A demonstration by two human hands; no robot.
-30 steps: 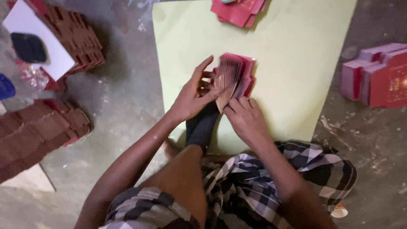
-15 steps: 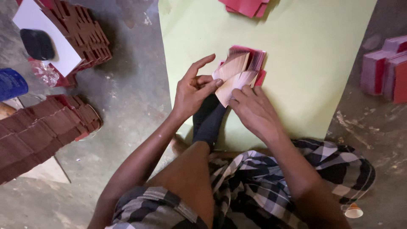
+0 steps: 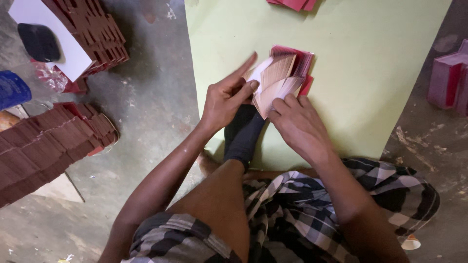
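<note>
Your stack of pink cards now fanned wider than half a second ago, over the green sheet, right hand gripping its lower edge, left hand thumb on the cards, forefinger raised.

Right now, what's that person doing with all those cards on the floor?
A person sits on the floor and fans a stack of cards over a green sheet. The left hand spreads the cards with its fingers, and the right hand holds the stack from below. More red piles lie at the sheet's far edge, and brown stacks sit off to the left.
</note>
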